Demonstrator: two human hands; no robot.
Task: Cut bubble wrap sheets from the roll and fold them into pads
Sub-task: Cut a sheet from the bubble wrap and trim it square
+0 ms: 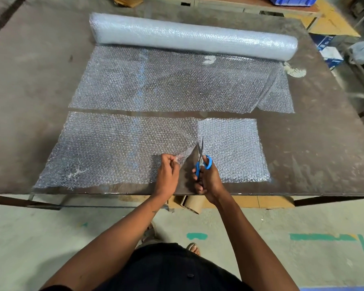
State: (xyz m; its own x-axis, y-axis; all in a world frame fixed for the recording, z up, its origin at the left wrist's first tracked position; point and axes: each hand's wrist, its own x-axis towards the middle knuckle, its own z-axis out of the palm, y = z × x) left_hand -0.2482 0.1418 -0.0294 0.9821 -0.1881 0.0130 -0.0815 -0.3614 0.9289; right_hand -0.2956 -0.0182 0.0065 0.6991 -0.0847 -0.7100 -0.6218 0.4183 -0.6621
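A bubble wrap roll (193, 36) lies across the far side of the table, with an unrolled stretch (166, 85) spread toward me. A cut strip (114, 150) lies near the table's front edge. Its right portion (229, 150) looks whiter, as if doubled over. My right hand (208, 181) grips blue-handled scissors (202, 160), blades pointing away into a slit in the strip. My left hand (167, 173) pinches the strip's cut edge just left of the blades and lifts it slightly.
The brown table (29, 70) has a white stain (294, 70) near the roll's right end. Cardboard pieces (193, 203) sit under the front edge. Blue and white boxes (328, 51) and a metal rack stand at the right. Green floor tape (324, 237) marks the concrete.
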